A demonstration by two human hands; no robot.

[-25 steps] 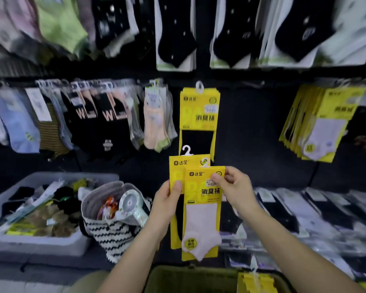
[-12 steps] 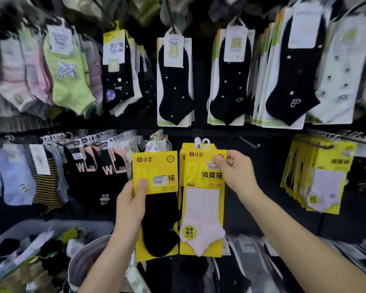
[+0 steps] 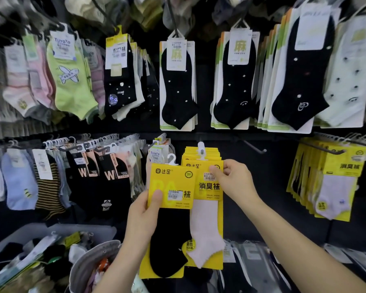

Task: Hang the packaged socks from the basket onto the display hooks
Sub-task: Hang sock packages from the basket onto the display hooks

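My left hand grips a yellow pack with a black sock by its left edge; its white hanger is free in the air. My right hand pinches the top right corner of a yellow pack with a white sock. That pack hangs at the front of a stack of yellow packs on the centre display hook. The black-sock pack overlaps the white one's left side.
More yellow packs hang on a hook at the right. An empty hook sticks out between the two yellow stacks. Rows of socks fill the wall above and left. A grey tray of loose socks and a bag sit lower left.
Both hands rose from low over the basket to the wall. The white-sock pack went up onto the centre hook's stack, and the black-sock pack came apart from it to the left.
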